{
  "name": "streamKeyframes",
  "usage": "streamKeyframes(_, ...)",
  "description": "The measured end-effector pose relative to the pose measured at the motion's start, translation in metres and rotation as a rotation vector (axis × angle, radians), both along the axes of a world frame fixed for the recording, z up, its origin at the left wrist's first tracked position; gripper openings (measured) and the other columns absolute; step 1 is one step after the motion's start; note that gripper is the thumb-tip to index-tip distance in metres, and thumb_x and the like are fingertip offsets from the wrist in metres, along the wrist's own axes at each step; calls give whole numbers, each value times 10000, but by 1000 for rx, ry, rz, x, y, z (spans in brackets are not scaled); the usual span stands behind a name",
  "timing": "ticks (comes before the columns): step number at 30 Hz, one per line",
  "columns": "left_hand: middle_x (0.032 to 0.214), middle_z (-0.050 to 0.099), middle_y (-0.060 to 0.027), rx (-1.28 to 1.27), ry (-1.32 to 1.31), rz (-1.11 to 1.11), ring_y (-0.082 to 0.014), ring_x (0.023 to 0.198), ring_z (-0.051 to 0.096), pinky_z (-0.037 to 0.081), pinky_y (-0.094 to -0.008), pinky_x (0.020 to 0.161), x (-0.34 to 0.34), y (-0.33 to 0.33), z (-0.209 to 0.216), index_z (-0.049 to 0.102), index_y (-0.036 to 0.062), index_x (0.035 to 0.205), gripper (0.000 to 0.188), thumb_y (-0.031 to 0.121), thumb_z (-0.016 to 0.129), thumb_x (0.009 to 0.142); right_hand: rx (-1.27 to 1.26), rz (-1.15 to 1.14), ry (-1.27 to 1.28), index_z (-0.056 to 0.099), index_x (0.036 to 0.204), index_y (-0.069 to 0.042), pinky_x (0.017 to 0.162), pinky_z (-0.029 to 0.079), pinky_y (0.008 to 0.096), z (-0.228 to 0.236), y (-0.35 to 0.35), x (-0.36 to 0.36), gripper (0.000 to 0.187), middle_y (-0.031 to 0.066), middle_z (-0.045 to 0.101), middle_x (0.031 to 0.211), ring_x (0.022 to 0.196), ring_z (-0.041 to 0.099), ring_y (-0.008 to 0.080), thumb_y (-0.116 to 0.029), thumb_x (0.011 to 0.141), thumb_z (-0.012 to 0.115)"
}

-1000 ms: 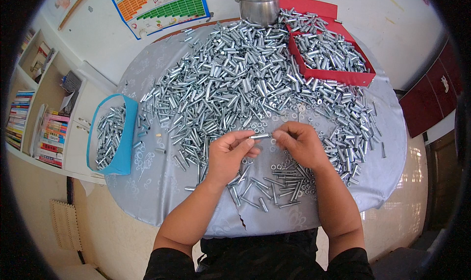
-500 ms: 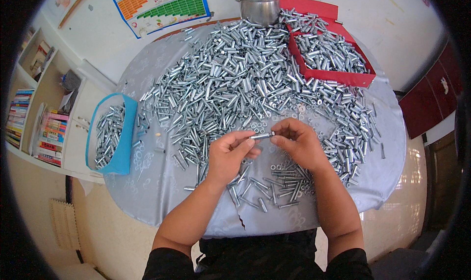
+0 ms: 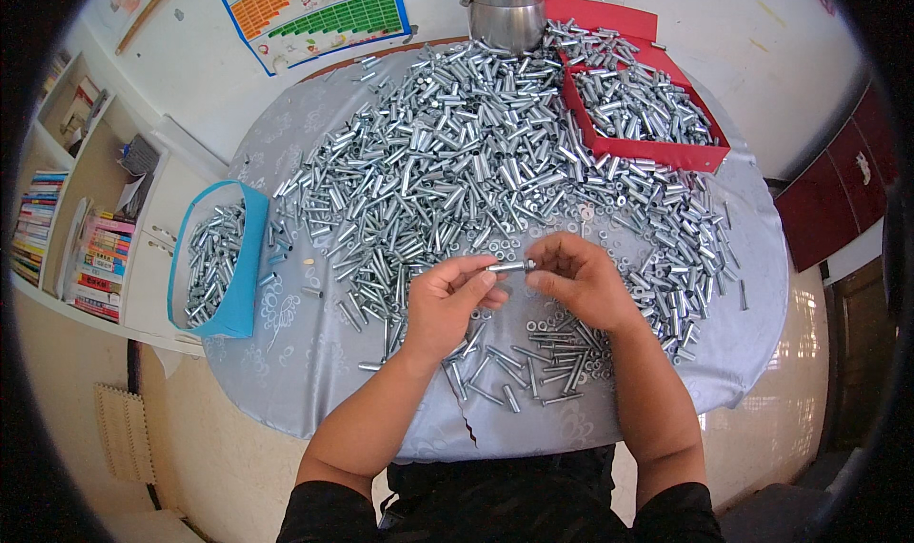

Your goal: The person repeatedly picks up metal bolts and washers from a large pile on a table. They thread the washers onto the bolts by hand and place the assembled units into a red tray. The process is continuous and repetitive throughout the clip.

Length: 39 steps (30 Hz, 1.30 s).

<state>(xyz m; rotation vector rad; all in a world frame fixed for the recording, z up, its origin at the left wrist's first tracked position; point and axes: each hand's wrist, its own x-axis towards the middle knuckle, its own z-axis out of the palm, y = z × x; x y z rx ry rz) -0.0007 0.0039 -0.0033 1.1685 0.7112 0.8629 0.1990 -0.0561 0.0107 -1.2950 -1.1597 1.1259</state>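
A silvery expansion bolt (image 3: 507, 268) lies nearly level between my hands, above the middle of the table. My left hand (image 3: 446, 300) is closed on its sleeve end, pinching it between thumb and fingers. At the other end, my right hand (image 3: 583, 281) has its thumb and curled forefinger closed round the tip, where a small dark ring-like part, perhaps a nut or washer, shows. Under my hands lie loose bolts (image 3: 571, 367) and small washers (image 3: 531, 325). A large heap of metal sleeves and bolts (image 3: 428, 153) spreads beyond them.
At the left, a blue fabric bin (image 3: 249, 257) holds metal pieces. A red box (image 3: 657, 150) full of them stands at the back right, beside a steel pot (image 3: 506, 15). The round table has a grey cloth (image 3: 314, 381). A bookshelf (image 3: 81, 210) is farther left.
My right fingertips have shifted slightly at the bolt's end, and the forefinger is a little more lifted from the thumb. My left hand keeps its hold, almost unmoved.
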Motion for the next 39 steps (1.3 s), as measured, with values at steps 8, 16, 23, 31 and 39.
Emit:
streamKeyframes(8,974,700,-154,2,-21,-4,-182,776,691,586,-298,688,0,2,-2,618,-41,1128,227,30,593,914,41,-16,-20,634,979,18,642,472,247,1,1,-2,176,23,641,817,715,577,89,-111,874,692)
streamKeyframes(16,969,696,-160,-22,-38,-4,-189,760,691,589,-304,685,0,1,-2,618,-46,1121,223,26,595,911,9,28,33,641,1018,18,653,483,246,-2,0,-2,169,34,641,819,728,592,95,-84,887,668)
streamKeyframes(23,945,700,-157,-65,-51,3,-196,746,694,593,-307,665,1,1,1,623,-45,1114,216,33,584,917,89,14,152,634,1016,23,675,497,240,1,0,-1,157,38,652,852,759,610,97,-57,884,666)
streamKeyframes(31,967,698,-166,-32,-30,-26,-194,779,696,583,-296,679,-2,2,1,612,-48,1140,236,32,596,918,40,44,122,621,1017,36,696,521,259,1,-2,-2,163,58,657,874,781,631,122,-66,894,658)
streamKeyframes(39,943,701,-159,-28,-18,-67,-183,731,692,580,-284,647,-1,0,4,622,-38,1111,214,51,601,918,-5,56,174,627,984,33,659,507,252,3,-1,3,139,53,653,823,727,623,118,-72,896,648)
